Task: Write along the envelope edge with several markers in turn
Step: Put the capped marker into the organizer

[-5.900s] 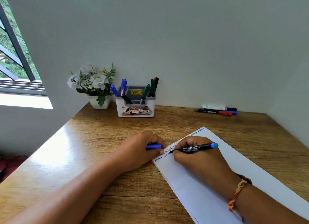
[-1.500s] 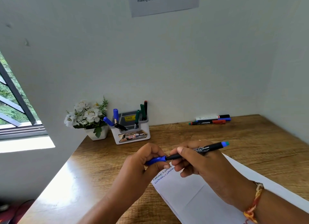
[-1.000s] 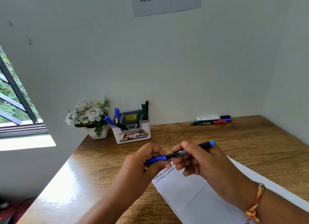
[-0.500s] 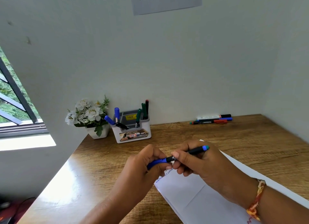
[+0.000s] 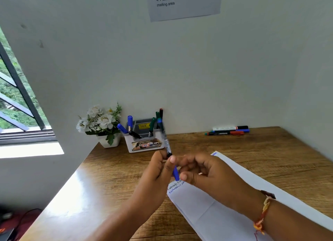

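Note:
A white envelope [image 5: 207, 210] lies slantwise on the wooden desk [image 5: 117, 168], with blue handwriting along its near left edge. Above that edge I hold a blue marker [image 5: 175, 172], motion-blurred. Its blue cap points down and its black barrel points up toward the holder. My left hand [image 5: 156, 170] pinches the marker where the cap meets the barrel. My right hand [image 5: 212, 176] curls beside it, thumb tip on the cap's lower end, fingers near the left thumb.
A white marker holder [image 5: 144, 141] with several blue, green and black markers stands at the back by the wall, next to a pot of white flowers [image 5: 103, 125]. Several loose markers [image 5: 228, 130] lie at the back right. A printed note [image 5: 183, 3] hangs on the wall. A window [image 5: 14, 96] is at left.
The marker was pushed into its cap, then swung from lying across between my hands to standing nearly upright. My right hand has left the barrel. The camera tilted up a little.

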Demonstrator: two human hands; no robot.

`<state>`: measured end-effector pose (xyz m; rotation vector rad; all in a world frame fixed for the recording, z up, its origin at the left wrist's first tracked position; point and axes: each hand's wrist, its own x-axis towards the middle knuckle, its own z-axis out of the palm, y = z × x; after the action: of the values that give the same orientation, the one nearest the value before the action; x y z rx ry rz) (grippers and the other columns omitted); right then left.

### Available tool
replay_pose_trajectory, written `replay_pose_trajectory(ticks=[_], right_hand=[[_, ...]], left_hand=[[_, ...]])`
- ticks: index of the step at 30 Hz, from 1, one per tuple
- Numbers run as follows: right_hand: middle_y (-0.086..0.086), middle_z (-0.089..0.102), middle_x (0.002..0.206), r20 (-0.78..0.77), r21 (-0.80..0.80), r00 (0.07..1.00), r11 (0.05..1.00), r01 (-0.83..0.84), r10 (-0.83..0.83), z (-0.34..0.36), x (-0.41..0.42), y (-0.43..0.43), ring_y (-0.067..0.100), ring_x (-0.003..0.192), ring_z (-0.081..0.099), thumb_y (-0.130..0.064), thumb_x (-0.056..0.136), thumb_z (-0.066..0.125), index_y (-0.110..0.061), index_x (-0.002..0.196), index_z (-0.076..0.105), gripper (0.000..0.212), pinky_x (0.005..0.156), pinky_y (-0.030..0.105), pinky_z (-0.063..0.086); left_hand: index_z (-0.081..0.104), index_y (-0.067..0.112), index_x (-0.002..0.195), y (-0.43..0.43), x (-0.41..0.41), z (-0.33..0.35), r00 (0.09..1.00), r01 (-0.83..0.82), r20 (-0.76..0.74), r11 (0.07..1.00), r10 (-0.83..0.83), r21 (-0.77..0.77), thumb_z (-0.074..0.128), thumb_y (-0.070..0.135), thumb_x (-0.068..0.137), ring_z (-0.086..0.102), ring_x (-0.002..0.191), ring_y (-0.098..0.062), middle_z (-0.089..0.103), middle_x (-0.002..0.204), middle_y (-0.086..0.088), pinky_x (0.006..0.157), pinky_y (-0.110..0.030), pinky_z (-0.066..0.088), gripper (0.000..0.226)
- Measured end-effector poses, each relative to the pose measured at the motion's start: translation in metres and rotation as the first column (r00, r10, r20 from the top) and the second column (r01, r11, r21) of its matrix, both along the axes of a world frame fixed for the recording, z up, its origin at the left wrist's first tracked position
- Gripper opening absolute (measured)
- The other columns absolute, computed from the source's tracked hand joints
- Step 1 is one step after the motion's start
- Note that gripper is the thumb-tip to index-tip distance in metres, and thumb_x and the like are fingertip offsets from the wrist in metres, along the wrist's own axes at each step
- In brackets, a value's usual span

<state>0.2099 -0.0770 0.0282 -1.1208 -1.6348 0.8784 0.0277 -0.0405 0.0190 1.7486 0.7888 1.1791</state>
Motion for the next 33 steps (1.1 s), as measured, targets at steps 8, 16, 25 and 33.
replay_pose_trajectory(ticks=[8, 16, 25, 33], right_hand=[[-0.007, 0.078, 0.087, 0.08, 0.059, 0.988, 0.99, 0.129, -0.133, 0.014, -0.004, 0.0, 0.012, 0.079, 0.075, -0.028, 0.087, 0.08, -0.035, 0.1, 0.077, 0.016, 0.071, 0.031, 0.063], [-0.013, 0.07, 0.065, 0.046, 0.351, 0.889, 0.841, 0.413, -0.456, 0.117, 0.018, 0.058, 0.0, 0.061, 0.063, -0.03, 0.085, 0.08, -0.02, 0.087, 0.08, 0.01, 0.067, 0.024, 0.056], [0.008, 0.077, 0.081, 0.144, 0.414, 0.867, 0.825, 0.385, -0.477, 0.16, -0.022, 0.146, 0.026, 0.079, 0.073, -0.034, 0.089, 0.076, -0.009, 0.09, 0.078, 0.025, 0.081, 0.044, 0.061], [0.012, 0.077, 0.087, 0.354, 0.224, 0.813, 0.886, 0.406, -0.462, 0.12, -0.034, 0.193, 0.028, 0.084, 0.073, -0.035, 0.088, 0.075, -0.005, 0.088, 0.077, 0.029, 0.086, 0.044, 0.061]], left_hand=[[0.056, 0.006, 0.103, -0.001, 0.003, -0.003, 0.987, 0.058, 0.156, 0.978, -0.027, -0.2, 0.056, 0.042, 0.09, 0.072, 0.095, -0.012, 0.075, 0.093, 0.001, 0.077, -0.022, 0.057, 0.039], [0.053, 0.052, 0.099, 0.028, -0.017, -0.014, 0.971, -0.198, -0.133, 0.98, 0.199, 0.02, 0.051, 0.074, 0.081, 0.064, 0.101, 0.004, 0.068, 0.107, 0.024, 0.083, -0.025, 0.051, 0.028], [0.046, 0.055, 0.097, 0.037, -0.024, -0.014, 0.93, -0.25, -0.255, 0.964, 0.264, 0.085, 0.049, 0.069, 0.083, 0.058, 0.094, 0.007, 0.06, 0.1, 0.032, 0.074, -0.015, 0.045, 0.02], [0.047, 0.052, 0.099, 0.04, -0.027, -0.018, 0.915, -0.242, -0.309, 0.965, 0.261, 0.099, 0.043, 0.079, 0.08, 0.057, 0.095, 0.008, 0.06, 0.098, 0.028, 0.072, -0.008, 0.044, 0.034]])
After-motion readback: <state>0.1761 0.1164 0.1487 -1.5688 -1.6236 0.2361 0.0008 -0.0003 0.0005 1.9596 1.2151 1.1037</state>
